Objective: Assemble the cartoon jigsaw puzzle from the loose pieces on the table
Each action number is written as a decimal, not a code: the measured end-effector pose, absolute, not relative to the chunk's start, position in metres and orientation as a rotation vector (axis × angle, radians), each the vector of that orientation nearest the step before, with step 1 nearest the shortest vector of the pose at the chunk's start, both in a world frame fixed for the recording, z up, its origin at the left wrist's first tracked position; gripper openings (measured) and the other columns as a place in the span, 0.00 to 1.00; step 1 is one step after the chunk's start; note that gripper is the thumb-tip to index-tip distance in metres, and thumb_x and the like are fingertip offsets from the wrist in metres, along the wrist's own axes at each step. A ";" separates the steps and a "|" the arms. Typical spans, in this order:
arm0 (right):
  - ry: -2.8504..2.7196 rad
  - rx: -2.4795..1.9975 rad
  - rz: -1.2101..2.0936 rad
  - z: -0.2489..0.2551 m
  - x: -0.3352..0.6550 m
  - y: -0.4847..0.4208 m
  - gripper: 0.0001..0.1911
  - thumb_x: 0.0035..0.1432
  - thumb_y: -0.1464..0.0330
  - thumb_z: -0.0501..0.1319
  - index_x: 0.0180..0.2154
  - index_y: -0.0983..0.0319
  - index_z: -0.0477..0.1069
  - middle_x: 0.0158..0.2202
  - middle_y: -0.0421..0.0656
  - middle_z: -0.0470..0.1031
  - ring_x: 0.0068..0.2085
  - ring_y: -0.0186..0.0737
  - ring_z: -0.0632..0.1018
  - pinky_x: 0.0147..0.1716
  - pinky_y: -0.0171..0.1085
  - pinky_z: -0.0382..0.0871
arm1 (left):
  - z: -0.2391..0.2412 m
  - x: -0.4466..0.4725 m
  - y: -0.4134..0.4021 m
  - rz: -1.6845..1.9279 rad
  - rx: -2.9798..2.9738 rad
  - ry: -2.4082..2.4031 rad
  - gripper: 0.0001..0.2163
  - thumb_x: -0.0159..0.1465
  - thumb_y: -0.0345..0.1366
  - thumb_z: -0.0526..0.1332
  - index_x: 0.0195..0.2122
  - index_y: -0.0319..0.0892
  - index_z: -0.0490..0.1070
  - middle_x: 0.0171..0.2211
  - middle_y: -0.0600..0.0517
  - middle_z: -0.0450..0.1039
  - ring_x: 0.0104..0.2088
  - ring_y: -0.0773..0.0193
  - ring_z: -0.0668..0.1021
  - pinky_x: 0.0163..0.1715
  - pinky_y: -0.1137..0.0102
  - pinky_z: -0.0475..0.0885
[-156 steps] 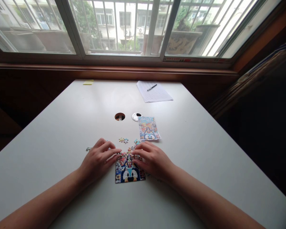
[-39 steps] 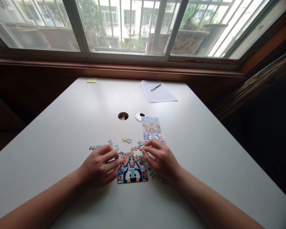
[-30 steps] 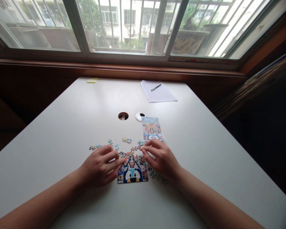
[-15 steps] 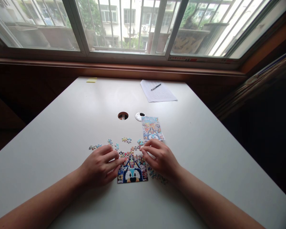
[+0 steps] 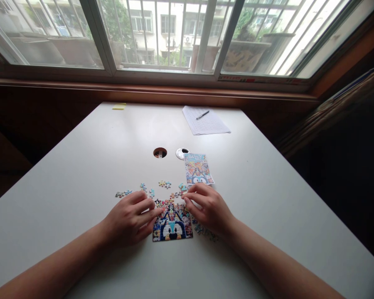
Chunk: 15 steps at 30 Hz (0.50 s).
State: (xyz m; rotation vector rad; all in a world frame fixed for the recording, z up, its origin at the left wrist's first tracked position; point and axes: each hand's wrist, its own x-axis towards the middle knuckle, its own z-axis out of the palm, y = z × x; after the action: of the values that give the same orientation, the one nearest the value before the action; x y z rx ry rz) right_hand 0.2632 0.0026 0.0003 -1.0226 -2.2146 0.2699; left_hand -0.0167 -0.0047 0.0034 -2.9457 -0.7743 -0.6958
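"Since I follow these hands from far off, tell me: how is the left hand [image 5: 129, 216] set?"

"Loosely curled, thumb apart from forefinger, fingertips at the left side of the part-joined puzzle [image 5: 173, 228]. I see nothing pinched there; I'd guess it steadies the picture."

"And the right hand [image 5: 209, 209]?"

"Thumb and fingers nearly meet by the puzzle's far right corner. I cannot tell whether they grip a piece."

"Where does the puzzle lie?"

"Flat on the white table [image 5: 81, 166], between both hands. Loose pieces [image 5: 164, 184] lie beyond its ragged far edge, and a small heap [image 5: 205, 232] sits beside the right wrist, probably for easy reach. Just past that hand, the picture card [image 5: 197, 167] lies face up, I suppose for comparing."

"What else do I have?"

"A round hole [image 5: 160, 153], a metal ring [image 5: 180, 154], paper [image 5: 213, 126] under a pen [image 5: 202, 115], a yellow note [image 5: 119, 106]; behind, a barred window [image 5: 162, 37]."
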 end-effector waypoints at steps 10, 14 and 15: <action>-2.223 -1.015 0.275 -0.001 0.264 0.003 0.08 0.65 0.71 0.59 0.37 0.61 0.78 0.35 0.45 0.76 0.37 0.41 0.75 0.40 0.43 0.71 | 0.003 -0.017 -0.005 -0.702 -2.947 -0.771 0.16 0.63 0.29 0.62 0.53 0.44 0.74 0.35 0.49 0.74 0.34 0.60 0.69 0.35 0.64 0.71; -2.221 -1.013 0.279 -0.001 0.263 0.003 0.08 0.65 0.72 0.59 0.37 0.61 0.78 0.35 0.45 0.76 0.37 0.41 0.75 0.40 0.43 0.71 | 0.004 -0.016 -0.005 -0.704 -2.947 -0.774 0.16 0.64 0.29 0.62 0.52 0.43 0.74 0.35 0.49 0.74 0.34 0.60 0.69 0.35 0.64 0.71; -2.223 -1.012 0.278 -0.001 0.263 0.003 0.08 0.65 0.71 0.59 0.37 0.61 0.78 0.35 0.45 0.76 0.37 0.41 0.75 0.40 0.43 0.71 | 0.004 -0.016 -0.005 -0.706 -2.944 -0.769 0.15 0.64 0.29 0.61 0.52 0.43 0.74 0.35 0.49 0.73 0.34 0.60 0.70 0.35 0.64 0.71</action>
State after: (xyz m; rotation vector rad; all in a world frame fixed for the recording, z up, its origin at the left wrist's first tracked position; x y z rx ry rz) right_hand 0.2635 0.0032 -0.0008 -1.0122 -2.2233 0.2782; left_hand -0.0160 -0.0045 0.0043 -2.9443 -0.7689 -0.7063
